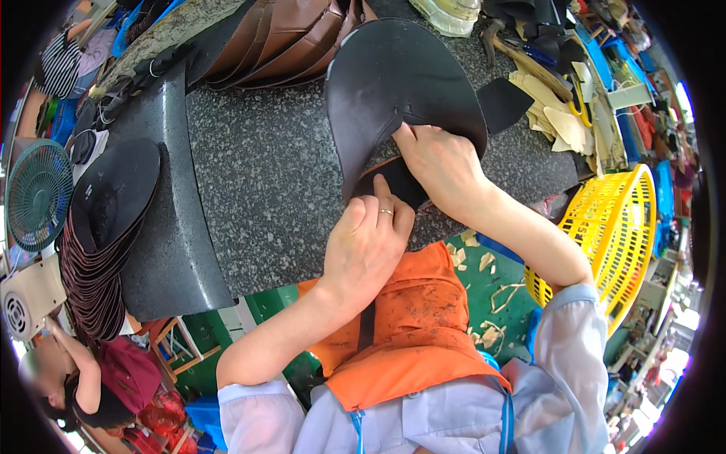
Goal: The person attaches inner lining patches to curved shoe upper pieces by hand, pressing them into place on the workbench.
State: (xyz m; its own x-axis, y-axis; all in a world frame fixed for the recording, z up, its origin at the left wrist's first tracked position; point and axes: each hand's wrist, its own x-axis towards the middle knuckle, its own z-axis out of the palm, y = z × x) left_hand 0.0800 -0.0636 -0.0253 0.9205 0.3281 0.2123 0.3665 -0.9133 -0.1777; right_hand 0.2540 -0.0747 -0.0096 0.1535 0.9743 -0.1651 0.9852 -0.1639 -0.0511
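A wide, curved black leather shoe-upper piece lies over the near part of the speckled stone worktop. My right hand pinches its inner edge near the notch, fingers curled under. Lower down, my left hand, with a ring on one finger, grips the piece's near end. Its index finger is stretched along a dark strip of the leather; the thumb is mostly hidden. A small black leather flap sticks out to the right of the piece.
Brown leather pieces are stacked at the back, and black ones at the left. A hammer, tan scraps and yellow-handled scissors lie at the right. A yellow basket stands beside the worktop. Another person sits at lower left.
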